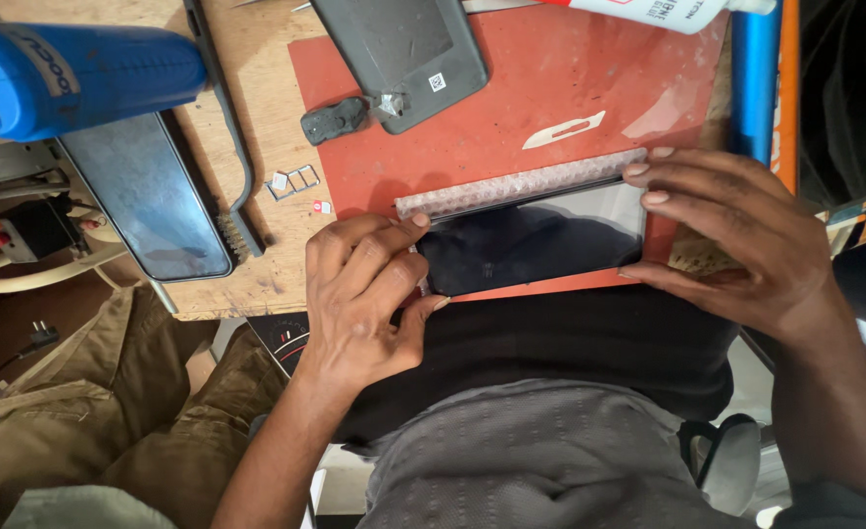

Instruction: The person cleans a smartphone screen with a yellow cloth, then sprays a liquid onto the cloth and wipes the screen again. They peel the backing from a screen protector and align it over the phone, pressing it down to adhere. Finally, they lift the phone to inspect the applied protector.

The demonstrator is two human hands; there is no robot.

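Right in the middle, a dark glossy phone lies flat on a red mat, close to the mat's near edge and right in front of the person's body. Along its far side sits a strip of bubble wrap, touching the phone's long edge. The left hand pinches the phone's left end, fingertips curled over the corner and thumb pressing in from below, clamped on it. The right hand closes on the right end, fingers laid across the far corner and thumb at the near one, so the phone is held between both hands. Further out on the mat, a grey phone back cover lies face down, with a small dark rubbery piece just beside its corner. Off the mat, on the wooden bench, a little metal card tray rests near a grey brush. Beyond that lies a second glass panel, and a blue heat gun looms at top left.
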